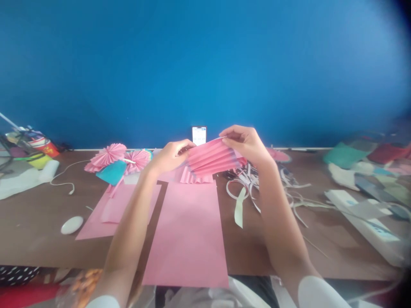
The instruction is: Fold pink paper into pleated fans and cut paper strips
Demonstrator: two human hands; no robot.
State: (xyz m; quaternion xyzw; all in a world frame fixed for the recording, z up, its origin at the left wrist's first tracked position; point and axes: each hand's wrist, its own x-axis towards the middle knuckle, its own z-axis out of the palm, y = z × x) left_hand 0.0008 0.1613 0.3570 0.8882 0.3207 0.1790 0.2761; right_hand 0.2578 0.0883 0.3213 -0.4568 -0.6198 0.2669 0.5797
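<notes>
The left hand (170,156) and right hand (244,143) are closed in a pinch on opposite ends of a pleated pink paper strip (213,157), held above a brown table (38,222), its folds best gathered evenly by that firm grip.

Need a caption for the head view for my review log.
Left hand and right hand hold pleated pink paper above pink sheets on a brown table.

Nothing can be read; the marks on the phone screen (199,135) are too small and blurred.
</notes>
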